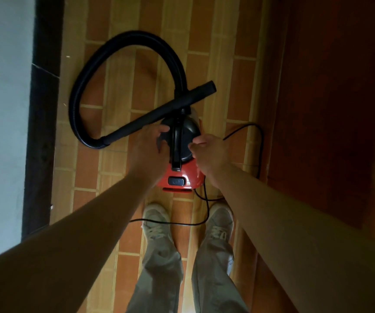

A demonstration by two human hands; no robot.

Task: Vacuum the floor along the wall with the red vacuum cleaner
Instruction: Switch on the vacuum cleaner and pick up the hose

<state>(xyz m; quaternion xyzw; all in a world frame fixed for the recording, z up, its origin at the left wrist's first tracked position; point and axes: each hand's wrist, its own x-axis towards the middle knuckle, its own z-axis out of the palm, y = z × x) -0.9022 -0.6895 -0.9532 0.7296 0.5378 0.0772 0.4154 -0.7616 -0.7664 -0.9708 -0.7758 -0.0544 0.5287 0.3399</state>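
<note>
A small red vacuum cleaner (182, 177) with a black top and a black carry handle (177, 143) stands on the tiled floor in front of my feet. Its black ribbed hose (105, 62) loops to the left and ends in a rigid black tube (182, 102) lying across the machine's front. My left hand (147, 146) reaches to the left side of the black top, fingers loosely curled just beside the handle. My right hand (206, 150) is at the right side of the top, fingers curled, holding nothing I can make out.
A pale wall (1, 109) with a dark skirting board (44, 109) runs along the left. A dark wooden panel (331, 98) stands on the right. The black power cord (258, 145) trails right of the vacuum and crosses the floor by my shoes (157, 220).
</note>
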